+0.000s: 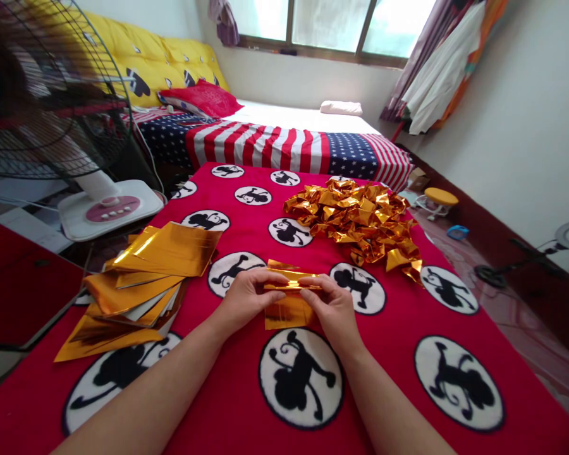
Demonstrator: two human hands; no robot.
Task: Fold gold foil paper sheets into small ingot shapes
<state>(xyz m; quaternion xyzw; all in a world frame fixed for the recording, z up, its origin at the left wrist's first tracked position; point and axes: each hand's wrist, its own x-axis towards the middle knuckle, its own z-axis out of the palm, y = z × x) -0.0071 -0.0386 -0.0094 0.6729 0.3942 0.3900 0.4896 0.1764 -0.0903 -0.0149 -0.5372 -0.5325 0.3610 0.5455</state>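
Observation:
A sheet of shiny gold foil paper (pixel 289 313) lies in front of me on the red cloth, with a raised fold running across its middle. My left hand (pixel 249 297) pinches the left end of that fold between thumb and fingers. At the right end, my right hand (pixel 332 306) pinches the same fold. A loose stack of flat gold foil sheets (pixel 142 272) is spread to the left of my hands. Beyond my right hand sits a heap of folded gold foil pieces (pixel 360 218).
The red cloth (pixel 379 385) with monkey prints covers the table. An electric fan (pixel 109 202) stands at the left, its blades blurred. Behind the table is a bed (pixel 265 145) with a striped and starred cover. A yellow stool (pixel 440 197) stands on the floor at right.

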